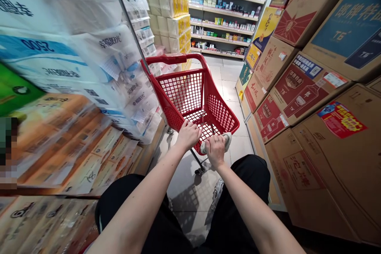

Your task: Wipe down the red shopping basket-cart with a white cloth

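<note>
A red plastic shopping cart [160, 99] with perforated basket walls stands on the tiled floor in front of me. Its basket holds nothing that I can make out. My left hand [188, 135] is closed over the near rim of the basket, fingers bent down over the edge. Just to its right, my right hand [216, 149] presses a whitish cloth [228, 141] around the same rim. Most of the cloth is hidden under the fingers. The cart's handle bar [172, 59] is at the far end, away from me.
Stacked tissue packs [119, 59] rise close on the left, with orange packs [53, 139] below. Cardboard cartons [321, 158] form a wall on the right. Shelves [223, 12] of small boxes and bottles stand ahead. Tiled floor [230, 83] runs between the stacks.
</note>
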### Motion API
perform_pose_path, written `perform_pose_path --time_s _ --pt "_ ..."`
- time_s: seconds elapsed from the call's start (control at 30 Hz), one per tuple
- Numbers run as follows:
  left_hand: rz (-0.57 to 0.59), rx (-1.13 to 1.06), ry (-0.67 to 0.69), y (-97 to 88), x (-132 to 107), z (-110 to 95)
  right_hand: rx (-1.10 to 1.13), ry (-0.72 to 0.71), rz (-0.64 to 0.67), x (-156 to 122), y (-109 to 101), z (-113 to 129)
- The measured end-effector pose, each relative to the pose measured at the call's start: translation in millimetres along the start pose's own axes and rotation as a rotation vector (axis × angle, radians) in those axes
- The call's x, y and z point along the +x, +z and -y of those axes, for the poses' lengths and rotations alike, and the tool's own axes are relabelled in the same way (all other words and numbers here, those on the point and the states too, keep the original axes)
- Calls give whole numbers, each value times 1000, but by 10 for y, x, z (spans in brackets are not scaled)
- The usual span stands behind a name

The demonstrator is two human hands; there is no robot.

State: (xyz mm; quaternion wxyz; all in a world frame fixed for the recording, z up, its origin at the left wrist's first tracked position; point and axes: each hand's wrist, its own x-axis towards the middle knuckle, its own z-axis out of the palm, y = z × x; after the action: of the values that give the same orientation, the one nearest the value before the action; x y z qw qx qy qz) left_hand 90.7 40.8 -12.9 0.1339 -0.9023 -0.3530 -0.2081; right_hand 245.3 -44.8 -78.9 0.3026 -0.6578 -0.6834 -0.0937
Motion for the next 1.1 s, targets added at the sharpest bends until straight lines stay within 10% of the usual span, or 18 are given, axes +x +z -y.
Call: perform_pose_path --time_s 0.27,0.63,1.1 --pt "-1 -31 4 -17 -3 -54 3 -484 170 76 -209 -521" --pt "-7 -49 47 50 91 -212 -52 -463 255 172 -440 -1201" --pt "-11 -42 37 50 88 -269 61 -354 227 72 -348 -498"
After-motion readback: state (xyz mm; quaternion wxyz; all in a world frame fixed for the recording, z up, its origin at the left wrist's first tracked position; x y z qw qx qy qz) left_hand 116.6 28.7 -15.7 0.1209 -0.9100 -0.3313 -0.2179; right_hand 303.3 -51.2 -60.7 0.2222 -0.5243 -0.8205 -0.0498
